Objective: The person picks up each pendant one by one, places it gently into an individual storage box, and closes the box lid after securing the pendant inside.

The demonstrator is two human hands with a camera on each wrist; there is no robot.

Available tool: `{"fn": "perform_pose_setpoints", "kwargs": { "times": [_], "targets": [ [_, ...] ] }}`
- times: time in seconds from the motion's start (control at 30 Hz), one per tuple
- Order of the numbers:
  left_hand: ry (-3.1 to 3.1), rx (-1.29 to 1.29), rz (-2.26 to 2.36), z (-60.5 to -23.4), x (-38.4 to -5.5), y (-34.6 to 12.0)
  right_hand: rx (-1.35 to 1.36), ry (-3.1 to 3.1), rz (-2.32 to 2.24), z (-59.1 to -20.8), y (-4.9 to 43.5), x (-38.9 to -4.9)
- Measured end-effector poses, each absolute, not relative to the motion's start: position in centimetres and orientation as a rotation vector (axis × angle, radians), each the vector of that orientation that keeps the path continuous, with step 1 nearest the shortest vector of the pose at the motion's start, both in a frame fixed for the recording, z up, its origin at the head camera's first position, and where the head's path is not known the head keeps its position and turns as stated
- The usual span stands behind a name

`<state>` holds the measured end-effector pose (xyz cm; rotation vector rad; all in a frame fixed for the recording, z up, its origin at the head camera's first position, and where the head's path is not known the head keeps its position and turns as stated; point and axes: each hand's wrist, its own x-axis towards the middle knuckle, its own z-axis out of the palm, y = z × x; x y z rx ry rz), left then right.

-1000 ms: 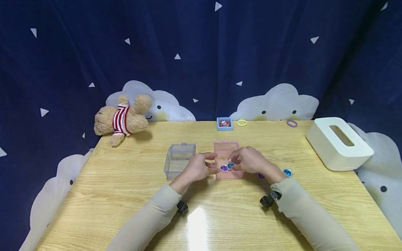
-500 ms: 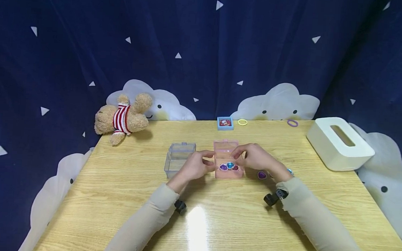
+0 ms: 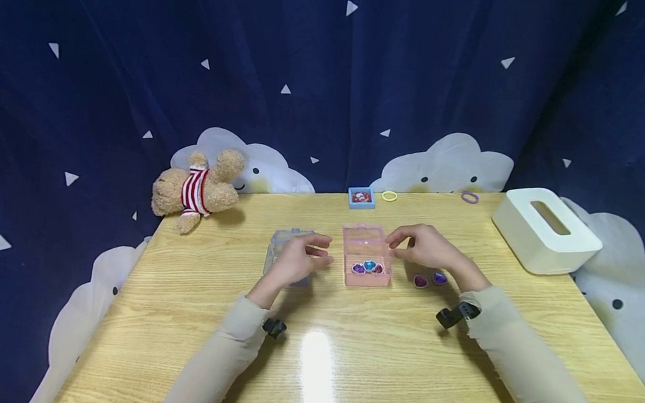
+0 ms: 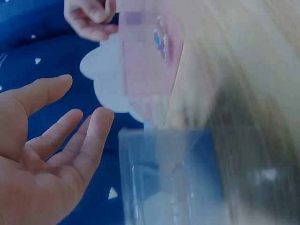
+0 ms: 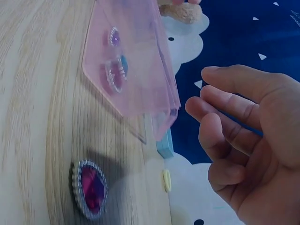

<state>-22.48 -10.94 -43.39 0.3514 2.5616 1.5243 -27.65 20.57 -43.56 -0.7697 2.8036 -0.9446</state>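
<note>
The pink see-through box (image 3: 366, 280) stands with its lid up at the middle of the table. A purple gem (image 3: 358, 268), a blue gem (image 3: 370, 265) and a dark red gem (image 3: 379, 269), each with a silvery beaded edge, lie inside it. Left of it, my left hand (image 3: 295, 259) is over the clear bluish box (image 4: 168, 154), hiding part of it, with fingers spread and nothing in them. My right hand (image 3: 429, 247) hovers at the pink box's right side, fingers loosely bent around nothing. Nearby lie a magenta gem (image 5: 93, 188) and a violet-blue gem (image 3: 439, 278).
A teddy bear (image 3: 195, 190) in a striped shirt lies back left. At the table's far edge are a small blue frame (image 3: 361, 198), a yellow ring (image 3: 389, 196) and a purple ring (image 3: 469, 197). A white tissue box (image 3: 545, 233) stands right.
My right hand has let go of the dark red gem inside the pink box and drawn back to the right. My left hand has moved left, away from the pink box.
</note>
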Motion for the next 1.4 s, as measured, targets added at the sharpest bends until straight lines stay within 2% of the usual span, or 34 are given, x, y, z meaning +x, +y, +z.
{"fn": "perform_pose_setpoints", "kwargs": {
  "times": [0.33,0.7,1.4],
  "targets": [
    [2.58,0.336,1.601,-43.3,-22.1,-15.1,-0.732,2.801,-0.943,-44.1,22.8,-27.2],
    [2.653,0.156,1.611,-43.7,-21.5,-19.5,-0.652,2.738,-0.933,-45.4,24.7,-26.6],
    [2.483,0.099,1.541,-44.9,-21.4,-21.7,-0.706,2.633,-0.808,-46.8,26.3,-26.0]
  ]
}}
